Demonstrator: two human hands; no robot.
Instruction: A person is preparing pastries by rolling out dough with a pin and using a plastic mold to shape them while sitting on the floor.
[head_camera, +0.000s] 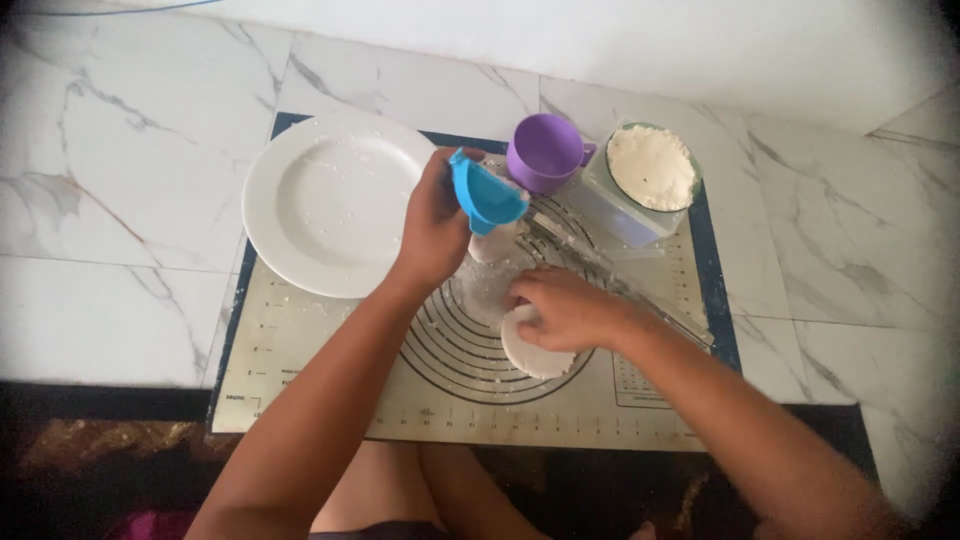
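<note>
My left hand (432, 228) grips a folded blue plastic dumpling press (484, 192) and holds it up above the baking mat (300, 385). My right hand (562, 308) rests on a flat round white piece of dough (536, 355), fingers curled over its upper edge. The dough lies on the mat's printed circles. A small lump of dough (491, 245) sits just under the press.
A white plate (325, 205) dusted with flour sits on the mat at the left. Behind are a purple cup (545, 152) and a clear container of flour (648, 175). A clear rolling pin (620, 280) lies at the right. The mat rests on marble tiles.
</note>
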